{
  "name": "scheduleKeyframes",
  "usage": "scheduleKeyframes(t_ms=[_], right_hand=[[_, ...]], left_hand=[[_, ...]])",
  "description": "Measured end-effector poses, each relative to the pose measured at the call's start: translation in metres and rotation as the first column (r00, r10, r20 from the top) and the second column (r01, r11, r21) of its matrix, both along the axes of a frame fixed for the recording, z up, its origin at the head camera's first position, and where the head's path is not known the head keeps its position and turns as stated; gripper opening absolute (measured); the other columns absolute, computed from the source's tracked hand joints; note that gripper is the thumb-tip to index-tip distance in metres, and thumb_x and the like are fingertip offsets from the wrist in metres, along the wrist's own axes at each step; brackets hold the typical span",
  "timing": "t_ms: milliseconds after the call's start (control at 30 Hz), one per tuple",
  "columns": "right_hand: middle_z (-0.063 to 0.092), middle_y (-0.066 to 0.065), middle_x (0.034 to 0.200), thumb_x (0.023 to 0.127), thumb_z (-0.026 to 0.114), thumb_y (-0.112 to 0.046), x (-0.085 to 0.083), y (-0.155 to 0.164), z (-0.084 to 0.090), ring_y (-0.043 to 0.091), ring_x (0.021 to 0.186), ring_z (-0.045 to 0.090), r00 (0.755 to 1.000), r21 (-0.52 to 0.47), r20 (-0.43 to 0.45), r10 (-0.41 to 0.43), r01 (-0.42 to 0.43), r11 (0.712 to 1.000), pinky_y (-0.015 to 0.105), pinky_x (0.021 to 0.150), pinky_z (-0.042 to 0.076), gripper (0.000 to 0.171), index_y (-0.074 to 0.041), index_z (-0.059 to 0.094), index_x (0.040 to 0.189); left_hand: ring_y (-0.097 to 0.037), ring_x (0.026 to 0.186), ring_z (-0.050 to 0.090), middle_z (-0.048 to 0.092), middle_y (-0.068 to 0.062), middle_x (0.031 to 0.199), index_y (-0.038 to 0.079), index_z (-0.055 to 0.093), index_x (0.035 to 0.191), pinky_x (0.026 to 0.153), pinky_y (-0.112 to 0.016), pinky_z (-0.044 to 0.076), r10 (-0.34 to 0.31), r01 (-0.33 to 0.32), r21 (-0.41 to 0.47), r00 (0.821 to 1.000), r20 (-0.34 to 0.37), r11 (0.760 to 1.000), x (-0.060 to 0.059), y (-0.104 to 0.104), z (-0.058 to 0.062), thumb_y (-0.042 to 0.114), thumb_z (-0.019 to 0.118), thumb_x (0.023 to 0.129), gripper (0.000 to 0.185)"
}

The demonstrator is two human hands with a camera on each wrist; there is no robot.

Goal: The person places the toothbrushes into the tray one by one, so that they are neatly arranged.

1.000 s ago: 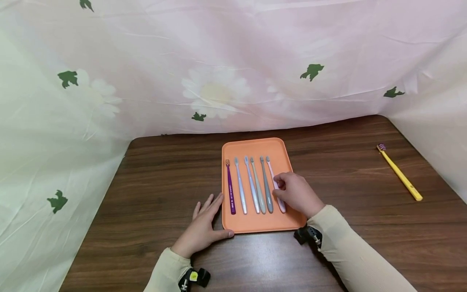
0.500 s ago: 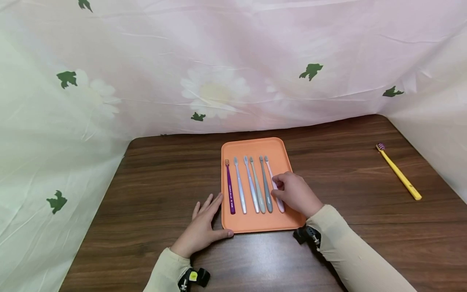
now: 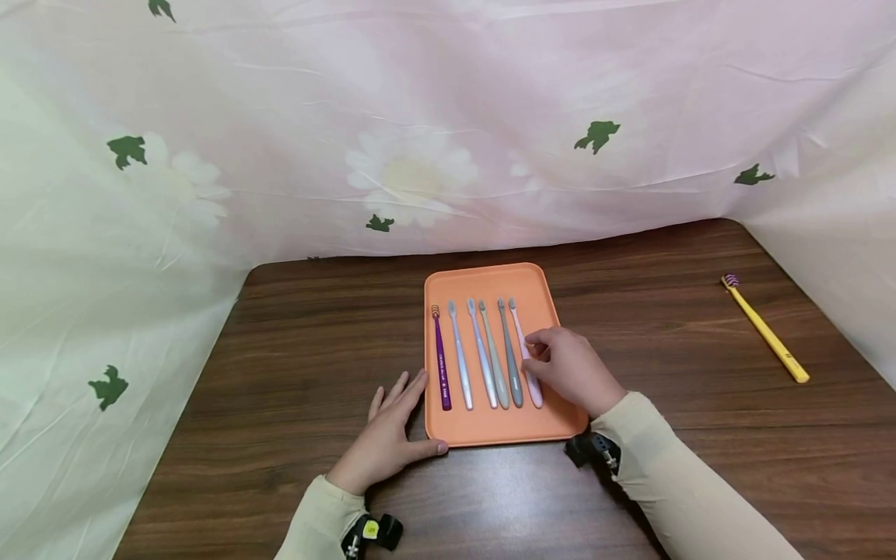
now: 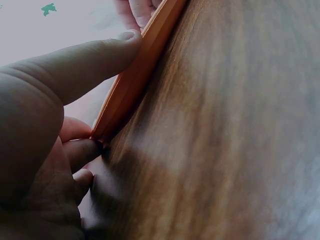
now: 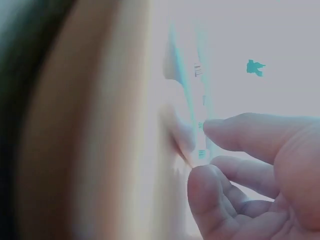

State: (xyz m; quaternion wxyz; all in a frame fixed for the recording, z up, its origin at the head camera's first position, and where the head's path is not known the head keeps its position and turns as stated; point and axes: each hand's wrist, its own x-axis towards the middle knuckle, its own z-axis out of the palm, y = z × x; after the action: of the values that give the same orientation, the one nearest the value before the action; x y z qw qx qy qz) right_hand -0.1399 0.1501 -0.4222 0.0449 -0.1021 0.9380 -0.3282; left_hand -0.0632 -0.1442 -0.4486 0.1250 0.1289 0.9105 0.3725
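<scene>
An orange tray (image 3: 490, 432) on the table holds a row of several toothbrushes. From the left they are a purple toothbrush (image 3: 442, 365), a pale blue one, a second pale blue toothbrush (image 3: 484, 362), a pale green toothbrush (image 3: 495, 362), a grey toothbrush (image 3: 512, 365) and a pink toothbrush (image 3: 535, 393). Beside the tray's near left corner my left hand (image 3: 385, 447) is spread, thumb at the front rim and fingertips at the left side. Over the pink toothbrush's handle is my right hand (image 3: 570, 369); thumb and index finger (image 5: 235, 131) stand apart in the right wrist view.
A yellow toothbrush (image 3: 766, 330) with a purple head lies on the dark wooden table (image 3: 665, 311) at the far right. A floral curtain (image 3: 420, 117) hangs behind the table and along both sides.
The pink toothbrush's handle end has shifted slightly left, towards the grey one. My right thumb and index finger have lifted a little from the handle. The left hand stays in place.
</scene>
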Motion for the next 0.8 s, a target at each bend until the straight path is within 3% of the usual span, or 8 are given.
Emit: scheduleKeyframes(t_ms=[567,800], right_hand=[[0.066,0.011,0.101,0.09,0.075,-0.015,0.003,0.026,0.01,0.026,0.092,0.063,0.999,-0.042,-0.01,-0.037,0.037,0.998,0.041,0.075,0.057,0.037,0.003,0.068,0.122],[0.067,0.011,0.099,0.091,0.074,-0.019,0.001,0.042,0.011,0.026,0.088,0.062,0.995,-0.035,-0.032,-0.09,0.089,0.995,0.04,0.073,0.057,0.035,0.002,0.069,0.118]], left_hand=[[-0.027,0.154,0.009,0.027,-0.004,0.164,0.013,0.025,0.161,0.12,-0.055,-0.007,-0.012,0.012,-0.009,1.0,0.002,1.0,0.0,0.001,0.001,0.043,0.084,0.08,0.104],[-0.027,0.154,0.01,0.028,-0.003,0.164,0.014,0.027,0.16,0.12,-0.055,-0.007,0.003,-0.003,-0.012,1.0,0.006,1.0,0.0,0.001,0.0,0.044,0.085,0.079,0.104]])
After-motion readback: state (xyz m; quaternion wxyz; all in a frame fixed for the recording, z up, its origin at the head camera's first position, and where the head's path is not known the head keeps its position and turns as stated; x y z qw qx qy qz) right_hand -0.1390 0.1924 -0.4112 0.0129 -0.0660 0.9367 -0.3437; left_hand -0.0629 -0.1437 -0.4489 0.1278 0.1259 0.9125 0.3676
